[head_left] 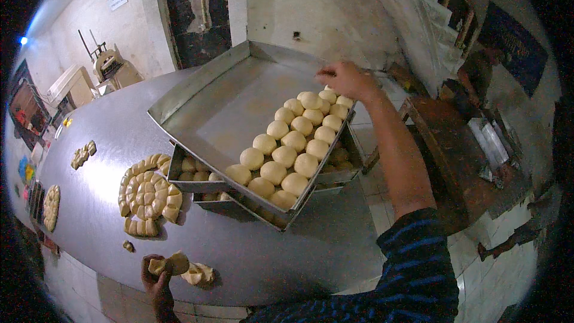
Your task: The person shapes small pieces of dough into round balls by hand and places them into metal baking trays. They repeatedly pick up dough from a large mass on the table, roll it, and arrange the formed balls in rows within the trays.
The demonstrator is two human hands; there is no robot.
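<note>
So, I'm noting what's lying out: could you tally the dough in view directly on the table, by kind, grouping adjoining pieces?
Clusters of cut dough: 3 (large cluster, small far cluster, left-edge cluster)
Small scrap: 1
Lump beside the left hand: 1
Total: 5

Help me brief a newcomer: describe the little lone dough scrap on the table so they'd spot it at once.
On the big grey table, look left of the stacked trays to the round cluster of cut dough. The scrap lies just below it, up and left of the left hand. It sits alone, far smaller than the cluster or the loose dough lump.
</note>
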